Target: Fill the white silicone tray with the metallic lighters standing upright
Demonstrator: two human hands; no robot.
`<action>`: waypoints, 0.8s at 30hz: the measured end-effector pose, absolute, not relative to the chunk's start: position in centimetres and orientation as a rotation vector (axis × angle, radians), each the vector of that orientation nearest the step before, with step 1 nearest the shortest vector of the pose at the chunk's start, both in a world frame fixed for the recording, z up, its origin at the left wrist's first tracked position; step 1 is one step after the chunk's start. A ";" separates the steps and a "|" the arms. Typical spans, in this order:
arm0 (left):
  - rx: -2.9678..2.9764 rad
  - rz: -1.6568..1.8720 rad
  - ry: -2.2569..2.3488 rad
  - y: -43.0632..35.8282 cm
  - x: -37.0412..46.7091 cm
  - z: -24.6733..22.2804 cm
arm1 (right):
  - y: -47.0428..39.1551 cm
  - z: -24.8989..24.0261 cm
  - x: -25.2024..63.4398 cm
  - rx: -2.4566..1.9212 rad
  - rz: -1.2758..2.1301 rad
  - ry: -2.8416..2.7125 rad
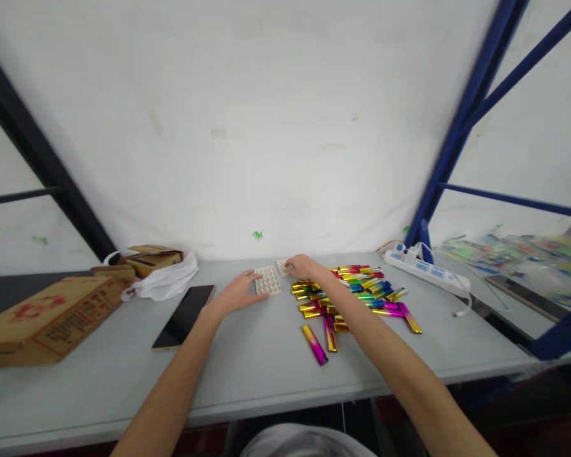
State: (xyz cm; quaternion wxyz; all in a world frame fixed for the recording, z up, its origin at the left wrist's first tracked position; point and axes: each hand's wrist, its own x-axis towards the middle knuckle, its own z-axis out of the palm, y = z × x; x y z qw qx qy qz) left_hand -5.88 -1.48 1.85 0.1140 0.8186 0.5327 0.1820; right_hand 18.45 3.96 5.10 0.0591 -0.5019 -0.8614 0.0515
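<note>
A white tray with rows of small round cells [268, 281] lies flat near the back of the table. My left hand [240, 292] holds it at the left side, thumb along the front edge and fingers at the back corner. Just behind and right of it is a second, smaller-looking white piece [281, 267], partly covered by my right hand [303, 266]. The right fingertips are pinched together at its right edge; what they grip is hidden. Beneath and beside my right forearm lies a pile of shiny, multicoloured metallic cases [368, 289] that look like lighters.
One loose pink-and-gold case [315, 344] lies nearer the front. A black phone-like slab [183, 316] is left of my left hand. Further left are a white plastic bag [166, 279] and a cardboard box [57, 317]. A power strip [426, 271] sits beside the blue frame [450, 152].
</note>
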 end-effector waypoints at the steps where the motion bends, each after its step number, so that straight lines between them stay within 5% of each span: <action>1: 2.412 0.515 1.558 -1.6 -6.0 2.1 | 4.2 5.1 17.9 -1.477 0.173 -2.628; 12: 2.342 0.355 2.059 -4.7 -3.4 2.6 | 5.3 4.5 14.3 -1.248 0.277 -2.680; 24: 2.180 0.505 1.839 -1.4 -7.1 3.8 | 3.7 3.8 13.9 -1.138 0.415 -2.649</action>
